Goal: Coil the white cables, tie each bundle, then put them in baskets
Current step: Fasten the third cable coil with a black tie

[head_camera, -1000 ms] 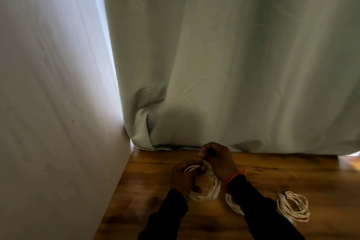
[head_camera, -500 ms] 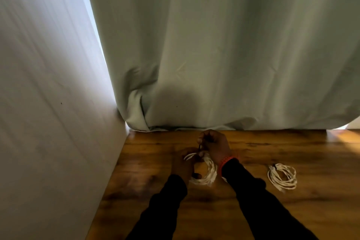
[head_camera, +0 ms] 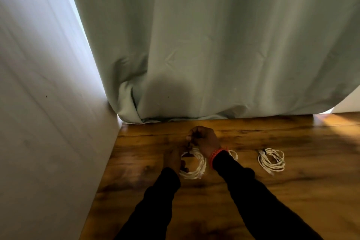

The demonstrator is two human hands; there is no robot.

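At the far left stands the pale wall [head_camera: 48,122], and no basket shows anywhere in view, so the last part of your job lies wholly ahead. Your left hand [head_camera: 174,160] has its fingers curled round the left side of the coiled white cable [head_camera: 194,163], steadying the loop just above the wooden table [head_camera: 194,210]. Above it, your right hand [head_camera: 203,140] pinches a thin dark tie [head_camera: 189,147] that runs down to the top of the coil; I judge you are mid-tie on this bundle, with the wrap on but perhaps not yet cinched, though the shade makes that hard to confirm. Just past your right wrist, a bit of another white cable [head_camera: 233,154] peeks out; whether it is coiled or tied cannot be told. Further right, well apart from your hands, lies a finished bundle [head_camera: 271,160] on the table, coiled and seemingly bound by a dark tie at its upper left.
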